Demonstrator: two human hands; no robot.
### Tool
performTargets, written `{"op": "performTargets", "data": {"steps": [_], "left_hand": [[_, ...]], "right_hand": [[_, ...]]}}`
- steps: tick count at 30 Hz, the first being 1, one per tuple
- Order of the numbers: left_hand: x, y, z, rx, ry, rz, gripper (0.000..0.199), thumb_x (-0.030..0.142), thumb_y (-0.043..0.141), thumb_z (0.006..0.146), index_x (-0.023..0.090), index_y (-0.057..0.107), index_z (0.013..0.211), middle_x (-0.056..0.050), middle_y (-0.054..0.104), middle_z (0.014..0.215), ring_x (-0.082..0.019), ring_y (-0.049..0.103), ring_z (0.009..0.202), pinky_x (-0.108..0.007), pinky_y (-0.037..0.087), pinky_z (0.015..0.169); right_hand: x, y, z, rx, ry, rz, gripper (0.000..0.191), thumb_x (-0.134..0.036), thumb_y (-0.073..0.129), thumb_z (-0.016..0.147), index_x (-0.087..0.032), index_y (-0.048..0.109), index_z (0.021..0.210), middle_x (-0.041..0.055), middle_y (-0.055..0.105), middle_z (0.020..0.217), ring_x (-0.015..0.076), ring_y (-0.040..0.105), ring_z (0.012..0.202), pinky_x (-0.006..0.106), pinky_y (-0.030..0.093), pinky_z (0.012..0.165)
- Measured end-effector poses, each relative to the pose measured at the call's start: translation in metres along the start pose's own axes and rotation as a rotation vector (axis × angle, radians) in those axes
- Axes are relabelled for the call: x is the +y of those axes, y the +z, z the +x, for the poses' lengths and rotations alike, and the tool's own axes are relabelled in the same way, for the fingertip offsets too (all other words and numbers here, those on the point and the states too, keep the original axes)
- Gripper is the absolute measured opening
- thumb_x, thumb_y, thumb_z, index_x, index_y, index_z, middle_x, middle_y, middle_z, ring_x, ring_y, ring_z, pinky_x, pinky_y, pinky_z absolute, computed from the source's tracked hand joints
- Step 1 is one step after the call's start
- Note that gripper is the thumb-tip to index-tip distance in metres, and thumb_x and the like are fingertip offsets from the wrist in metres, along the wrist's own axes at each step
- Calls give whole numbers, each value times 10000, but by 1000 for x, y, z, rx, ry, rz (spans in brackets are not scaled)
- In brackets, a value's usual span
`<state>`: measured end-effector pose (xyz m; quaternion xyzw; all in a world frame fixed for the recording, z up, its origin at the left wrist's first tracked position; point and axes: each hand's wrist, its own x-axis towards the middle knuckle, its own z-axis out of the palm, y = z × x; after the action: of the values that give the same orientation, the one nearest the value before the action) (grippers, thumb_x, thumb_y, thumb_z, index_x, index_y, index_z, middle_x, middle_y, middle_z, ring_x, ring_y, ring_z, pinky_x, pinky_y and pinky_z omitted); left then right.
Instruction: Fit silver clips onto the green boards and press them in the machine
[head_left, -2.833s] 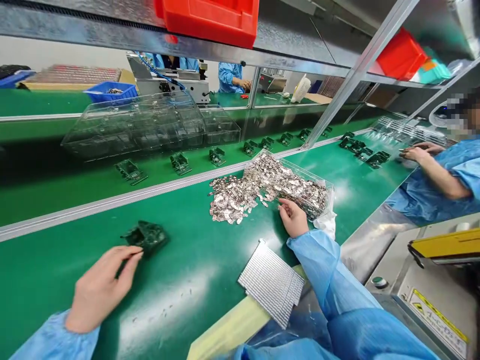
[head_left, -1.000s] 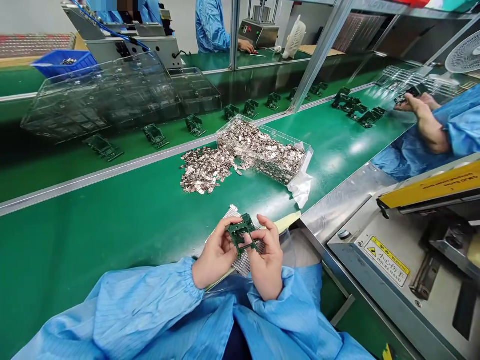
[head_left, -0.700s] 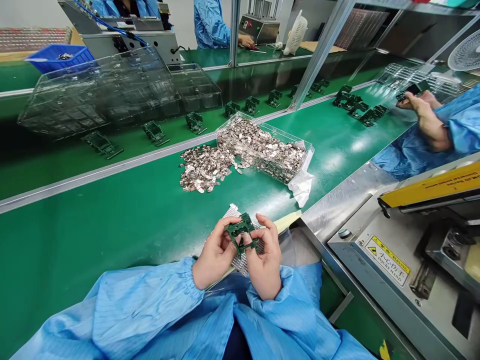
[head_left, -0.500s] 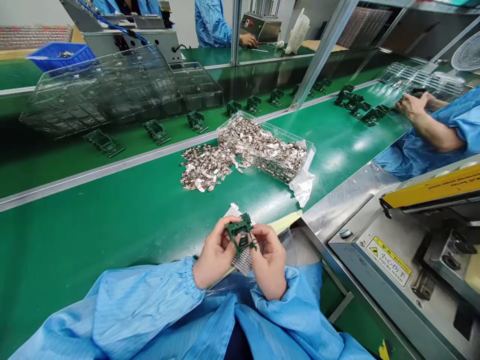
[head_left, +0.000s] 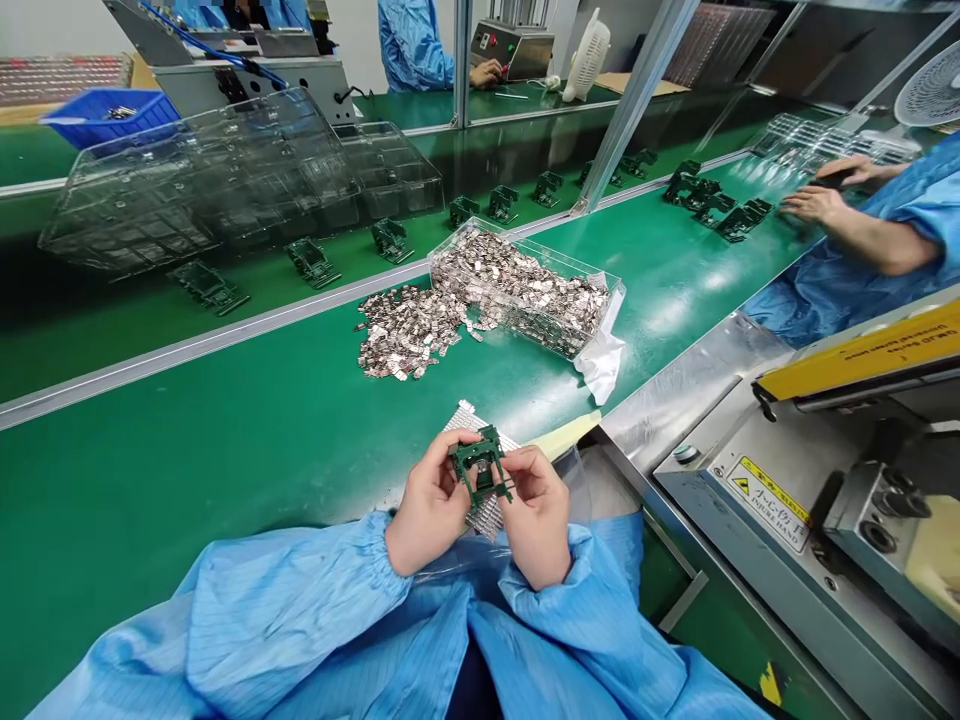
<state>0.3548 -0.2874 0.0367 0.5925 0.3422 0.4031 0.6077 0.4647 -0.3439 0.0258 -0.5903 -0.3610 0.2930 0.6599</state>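
A small dark green plastic frame (head_left: 478, 462) with an opening in its middle is held up between my two hands. My left hand (head_left: 429, 500) is closed on its left side, thumb in front. On the right side, the fingers and thumb of my right hand (head_left: 536, 515) pinch it. Under the frame and partly behind my hands lies a silvery ribbed sheet (head_left: 466, 415) at the table's near edge. Beyond it, small metal pieces (head_left: 401, 335) form a loose heap beside a clear plastic box (head_left: 525, 290) full of the same pieces.
Several green frames (head_left: 313, 262) stand in a row on the belt past the metal rail. A press machine (head_left: 780, 490) with a warning label is at my right. A co-worker's hands (head_left: 825, 195) are at the upper right, near more green frames (head_left: 720, 205).
My hands and the green frame stay almost in place. The co-worker's hands at the upper right have moved apart. The whole view has shifted slightly.
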Motion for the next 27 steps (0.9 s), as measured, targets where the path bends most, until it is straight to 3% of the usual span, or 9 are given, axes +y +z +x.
{"op": "performTargets", "data": {"steps": [8,11,14,15,17,19,21,24,27], "left_hand": [[10,2,-10,-56,101,156,250,250,632,838,196,588,1078,-52,640,959,-147,612,796,-238,518,686],[21,-2,-8,-73,68,161,267,306,663,822,189,594,1052,-50,640,934,-142,613,749,-238,536,635],[30,-5,0,-76,-1,101,350,367,701,792,194,569,1065,-40,640,929,-149,626,747,-254,555,617],[31,-4,4,-80,-4,91,374,375,713,781,193,562,1070,-41,641,938,-155,632,773,-266,561,648],[28,2,12,-90,29,112,391,379,723,773,185,561,1071,-46,639,952,-161,631,818,-281,557,719],[19,13,21,-108,79,145,381,385,712,781,175,565,1064,-51,634,955,-161,623,838,-285,544,753],[7,24,28,-121,108,146,381,398,697,791,173,556,1064,-50,629,945,-159,618,831,-290,537,756],[-8,36,34,-110,120,123,390,405,685,799,175,532,1074,-48,621,941,-157,608,828,-295,531,764],[-16,41,34,-114,120,129,379,389,674,810,183,528,1092,-48,603,961,-146,586,820,-273,518,743]], "right_hand": [[-12,-7,-13,39,8,27,112,-277,647,823,-194,583,783,25,585,756,164,563,707,277,486,634],[-11,-28,-16,53,14,47,139,-331,625,868,-197,593,879,25,612,792,164,585,734,273,498,654],[4,-57,-21,177,44,-46,216,-405,600,897,-191,608,873,23,617,783,158,577,712,265,485,640],[11,-64,-23,174,72,-82,255,-433,594,898,-186,619,843,23,619,760,158,574,694,265,480,630],[26,-71,-27,48,148,-103,327,-486,573,902,-177,645,823,30,635,723,162,579,664,271,478,618],[37,-66,-30,-136,198,-68,371,-522,557,901,-173,661,832,33,651,709,165,588,643,273,476,598],[44,-56,-30,-226,202,-31,394,-540,551,899,-178,642,774,19,639,667,155,575,598,261,460,562],[49,-43,-29,-198,174,-22,434,-545,541,904,-185,585,665,-1,591,589,139,537,543,251,436,532],[53,-41,-30,-146,138,-36,433,-529,516,921,-184,584,669,2,575,589,141,528,554,255,432,540]]}}
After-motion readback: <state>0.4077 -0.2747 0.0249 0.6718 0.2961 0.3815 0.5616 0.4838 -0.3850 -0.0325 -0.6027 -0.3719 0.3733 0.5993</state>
